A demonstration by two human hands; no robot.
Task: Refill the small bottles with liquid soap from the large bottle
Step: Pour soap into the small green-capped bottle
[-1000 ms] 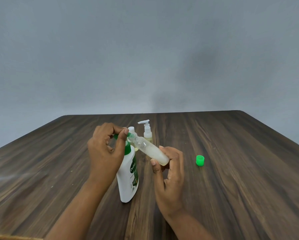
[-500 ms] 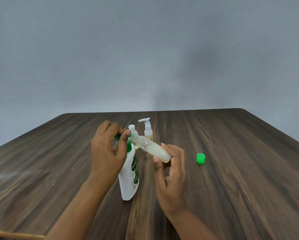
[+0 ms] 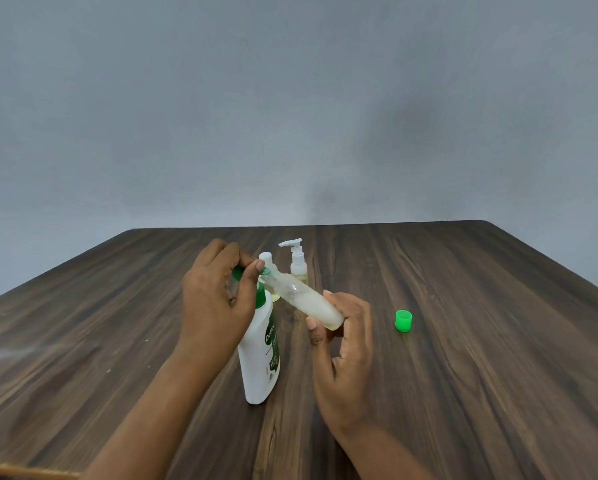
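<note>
Head view: the left hand (image 3: 217,299) arches over the large white bottle (image 3: 259,358), fingers curled round its green pump top. The right hand (image 3: 342,358) is raised, fingers pinching the base of a slim clear bottle (image 3: 308,301) part full of milky soap, which is tilted with its mouth at the nozzle. A ribbed green cap (image 3: 403,320) sits to the right on the wood-grain tabletop (image 3: 463,375).

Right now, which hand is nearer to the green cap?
Right. The right hand lies left of the green cap, not touching; the left hand is farther left, atop the large bottle.
</note>
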